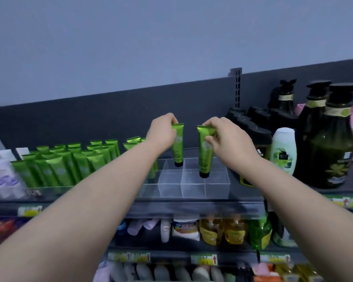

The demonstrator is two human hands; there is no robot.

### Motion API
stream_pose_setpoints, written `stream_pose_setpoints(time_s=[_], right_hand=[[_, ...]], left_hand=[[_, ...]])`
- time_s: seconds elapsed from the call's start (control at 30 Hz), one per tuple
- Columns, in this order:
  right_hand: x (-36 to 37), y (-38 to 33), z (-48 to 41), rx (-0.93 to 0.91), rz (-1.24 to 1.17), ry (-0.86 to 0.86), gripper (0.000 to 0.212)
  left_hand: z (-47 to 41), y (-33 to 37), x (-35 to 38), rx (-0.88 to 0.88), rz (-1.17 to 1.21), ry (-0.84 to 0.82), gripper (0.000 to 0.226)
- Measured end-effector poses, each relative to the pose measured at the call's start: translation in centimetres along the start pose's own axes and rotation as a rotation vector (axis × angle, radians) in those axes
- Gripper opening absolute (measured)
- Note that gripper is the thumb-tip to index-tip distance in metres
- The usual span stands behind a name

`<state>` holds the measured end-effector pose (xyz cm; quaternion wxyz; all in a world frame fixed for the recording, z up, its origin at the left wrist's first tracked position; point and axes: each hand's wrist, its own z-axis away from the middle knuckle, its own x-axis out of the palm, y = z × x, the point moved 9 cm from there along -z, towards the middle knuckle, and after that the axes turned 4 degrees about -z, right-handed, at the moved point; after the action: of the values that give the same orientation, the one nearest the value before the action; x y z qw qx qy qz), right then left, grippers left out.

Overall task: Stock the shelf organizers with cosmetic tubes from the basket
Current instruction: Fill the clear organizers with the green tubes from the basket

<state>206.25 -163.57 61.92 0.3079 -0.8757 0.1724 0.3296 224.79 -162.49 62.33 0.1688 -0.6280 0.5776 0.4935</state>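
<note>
Tubes poised over the organizer: a missed cell is the risk

Left grip (163,135) pinches the crimped top of one green tube (177,148), which hangs cap-down over the back row of the clear organizer (216,190) on the top shelf (192,208). Right grip (222,137) pinches a second tube (204,153) the same way, with its cap nearer the organizer's front right corner. Neither cap looks seated yet. The dividers are transparent (hard to judge from above), so a cap may land on a wall instead of in a cell and tip the tube over. Releasing both together would likely double that chance. The left forearm passes just beside the stocked tubes (69,163) at the organizer's left end, and a brush could topple them. The basket is out of view.
</note>
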Motion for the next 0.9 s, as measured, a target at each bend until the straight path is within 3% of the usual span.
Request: stream_pose_setpoints(time_s=[0.2,0.5,0.9], right_hand=[[2.7,1.0,-2.0,-0.021,-0.012,-0.043,0.025],[3.4,0.4,-3.4,-0.058,-0.043,-0.021,0.025],[5.7,-2.8,-5.1,-0.038,-0.041,0.022,0.026]], left_hand=[[-1.2,-1.6,4.3,-0.034,-0.13,-0.115,0.027],[-1.2,-1.9,5.0,-0.04,-0.274,-0.178,0.036],[2.0,-1.9,-2.0,-0.013,-0.128,0.078,0.052]])
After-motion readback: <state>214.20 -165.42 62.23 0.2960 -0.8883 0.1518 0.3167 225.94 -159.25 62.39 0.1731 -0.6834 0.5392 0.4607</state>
